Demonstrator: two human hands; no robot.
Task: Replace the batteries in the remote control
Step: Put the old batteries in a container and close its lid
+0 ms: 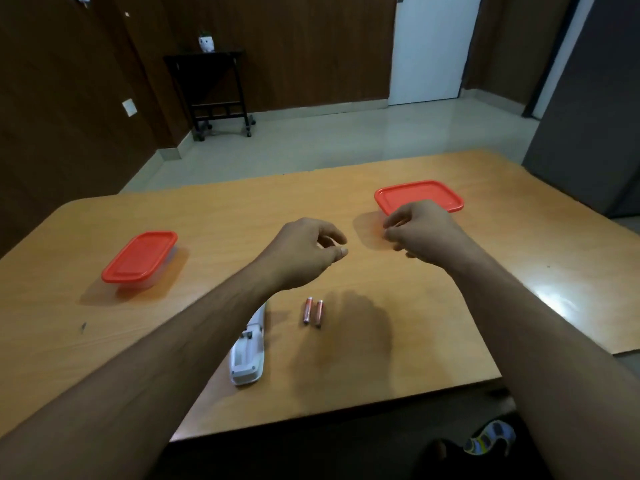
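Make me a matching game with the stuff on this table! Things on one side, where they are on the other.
Things:
1. remote control
2. two batteries
3. left box
4. right box

Places:
A. just beyond the right hand
B. side by side on the table, right of the remote
C. far left, red lid on
D. partly under the left forearm, battery slot open

Pairs: 1-D, 2-B, 3-C, 4-A

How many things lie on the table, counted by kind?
Red-lidded containers: 2, left container and right container
Batteries: 2, left battery and right battery
Remote control: 1
Total: 5
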